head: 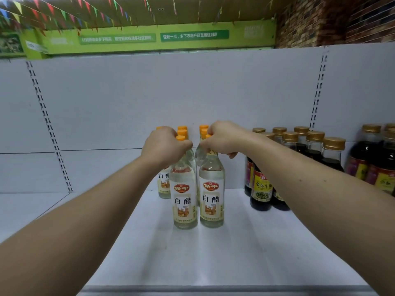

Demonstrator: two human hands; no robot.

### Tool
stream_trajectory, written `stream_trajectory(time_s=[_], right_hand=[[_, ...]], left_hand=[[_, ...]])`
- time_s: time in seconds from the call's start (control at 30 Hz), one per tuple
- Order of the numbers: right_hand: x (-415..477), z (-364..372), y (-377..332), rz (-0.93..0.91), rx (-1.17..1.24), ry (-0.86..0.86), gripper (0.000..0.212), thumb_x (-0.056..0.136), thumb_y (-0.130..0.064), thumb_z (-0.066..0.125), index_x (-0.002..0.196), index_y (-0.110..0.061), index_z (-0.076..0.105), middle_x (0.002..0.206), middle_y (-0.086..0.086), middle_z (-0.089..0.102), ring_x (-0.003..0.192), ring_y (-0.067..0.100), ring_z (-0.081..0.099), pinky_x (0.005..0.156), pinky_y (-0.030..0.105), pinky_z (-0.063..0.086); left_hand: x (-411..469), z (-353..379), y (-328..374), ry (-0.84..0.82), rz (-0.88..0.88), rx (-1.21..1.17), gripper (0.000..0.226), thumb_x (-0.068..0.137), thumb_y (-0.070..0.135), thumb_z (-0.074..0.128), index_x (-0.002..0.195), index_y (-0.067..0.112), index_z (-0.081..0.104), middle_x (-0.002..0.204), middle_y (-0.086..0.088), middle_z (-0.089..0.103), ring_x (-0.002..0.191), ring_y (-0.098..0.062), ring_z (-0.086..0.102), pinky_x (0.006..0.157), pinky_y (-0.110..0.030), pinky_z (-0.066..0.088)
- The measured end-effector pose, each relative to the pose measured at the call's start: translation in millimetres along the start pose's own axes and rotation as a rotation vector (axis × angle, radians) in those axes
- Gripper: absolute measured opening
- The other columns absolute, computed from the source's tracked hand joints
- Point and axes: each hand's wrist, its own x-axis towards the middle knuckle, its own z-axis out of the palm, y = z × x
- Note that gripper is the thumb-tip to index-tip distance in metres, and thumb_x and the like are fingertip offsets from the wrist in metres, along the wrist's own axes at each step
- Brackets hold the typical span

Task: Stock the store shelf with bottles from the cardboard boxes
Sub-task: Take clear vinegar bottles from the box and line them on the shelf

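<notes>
Orange caps (pixel 180 138) are showing just above two curled fists. The left hand (pixel 165 144) is wrapping round the neck of the front-left vinegar bottle (pixel 184 201), and the right hand (pixel 222 137) is gripping the neck of the front-right vinegar bottle (pixel 211 197) the same way. Both bottles are standing upright on the white shelf (pixel 213 253), side by side and nearly touching. This looks like the placing step, the pair going in at the front of the matching bottles (pixel 164 184) lined up toward the back panel (pixel 192 92). The next move is probably calling for a clean release, with the fingers lifting straight off so the tall, narrow bottles are not tipping, and then a trip to the cardboard boxes, which are lying out of view. The labels are reading 保宁 on a red badge and 白醋 in large black characters. To the right, set apart, dark gold-capped bottles (pixel 261 189) are standing, one label reading 金标生. Above the panel a green banner (pixel 194 35) is carrying white text, partly legible as 乡下农副产品直接送到家.
</notes>
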Motion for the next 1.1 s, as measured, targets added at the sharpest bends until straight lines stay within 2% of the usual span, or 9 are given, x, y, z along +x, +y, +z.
stream_trajectory(time_s=[0.13, 0.27, 0.5, 0.63, 0.77, 0.87, 0.97, 1.1], right_hand=[[3.9, 2.3, -0.1, 0.012, 0.019, -0.01, 0.02, 0.086, -0.034, 0.067, 0.092, -0.016, 0.063, 0.088, 0.009, 0.063, 0.073, 0.026, 0.064, 0.063, 0.04, 0.065], [5.3, 3.2, -1.9, 0.012, 0.032, -0.016, 0.015, 0.087, -0.031, 0.066, 0.093, -0.019, 0.062, 0.09, 0.007, 0.063, 0.074, 0.024, 0.063, 0.064, 0.038, 0.064], [6.0, 7.3, -5.1, 0.025, 0.058, 0.005, 0.016, 0.089, -0.034, 0.065, 0.094, -0.02, 0.062, 0.087, 0.006, 0.061, 0.074, 0.023, 0.063, 0.062, 0.039, 0.065], [4.1, 10.6, -6.0, 0.035, 0.084, 0.01, 0.014, 0.09, -0.034, 0.065, 0.09, -0.021, 0.059, 0.089, 0.007, 0.064, 0.074, 0.023, 0.066, 0.057, 0.036, 0.063], [3.4, 15.7, -5.7, 0.082, 0.116, 0.008, 0.024, 0.093, -0.038, 0.061, 0.108, -0.021, 0.055, 0.097, 0.005, 0.064, 0.08, 0.022, 0.067, 0.056, 0.034, 0.062], [0.1, 18.8, -7.5, 0.087, 0.14, 0.016, 0.03, 0.096, -0.043, 0.058, 0.118, -0.022, 0.055, 0.1, 0.004, 0.066, 0.082, 0.022, 0.068, 0.061, 0.038, 0.064], [-5.7, 21.7, -9.6, 0.099, 0.175, 0.03, 0.033, 0.097, -0.042, 0.058, 0.125, -0.024, 0.054, 0.098, 0.004, 0.068, 0.08, 0.022, 0.071, 0.061, 0.039, 0.065], [-12.4, 27.2, -8.9, 0.147, 0.207, 0.11, 0.036, 0.095, -0.041, 0.06, 0.124, -0.021, 0.051, 0.098, 0.005, 0.065, 0.081, 0.023, 0.069, 0.059, 0.039, 0.063]], left_hand=[[6.3, 6.7, 0.1, -0.002, 0.006, -0.013, 0.029, 0.082, 0.033, 0.067, 0.086, 0.004, 0.071, 0.08, -0.013, 0.07, 0.071, -0.026, 0.065, 0.062, -0.036, 0.052], [11.5, 12.1, -1.2, -0.001, 0.013, -0.035, 0.024, 0.084, 0.03, 0.066, 0.077, 0.008, 0.062, 0.07, -0.006, 0.06, 0.064, -0.022, 0.056, 0.056, -0.031, 0.044], [16.8, 13.2, -6.1, 0.006, 0.026, -0.048, 0.025, 0.083, 0.03, 0.067, 0.081, 0.005, 0.067, 0.069, -0.005, 0.061, 0.064, -0.021, 0.059, 0.056, -0.032, 0.046], [15.4, 13.7, -8.7, 0.005, 0.034, -0.056, 0.023, 0.083, 0.031, 0.068, 0.075, 0.011, 0.061, 0.068, -0.003, 0.061, 0.063, -0.021, 0.059, 0.054, -0.03, 0.044], [13.2, 16.2, -11.7, 0.007, 0.043, -0.071, 0.027, 0.084, 0.036, 0.069, 0.074, 0.015, 0.057, 0.07, -0.002, 0.06, 0.065, -0.022, 0.062, 0.054, -0.034, 0.05], [6.6, 16.9, -14.2, 0.016, 0.064, -0.054, 0.035, 0.09, 0.05, 0.071, 0.086, 0.018, 0.056, 0.078, 0.001, 0.058, 0.074, -0.019, 0.061, 0.058, -0.033, 0.043], [-4.1, 16.5, -20.1, 0.001, 0.067, -0.071, 0.049, 0.089, 0.06, 0.071, 0.11, 0.018, 0.058, 0.093, 0.002, 0.061, 0.087, -0.022, 0.064, 0.073, -0.042, 0.057], [-24.7, 9.8, -31.7, -0.006, 0.07, -0.062, 0.053, 0.091, 0.059, 0.07, 0.127, 0.023, 0.056, 0.106, 0.002, 0.066, 0.096, -0.023, 0.068, 0.083, -0.048, 0.06]])
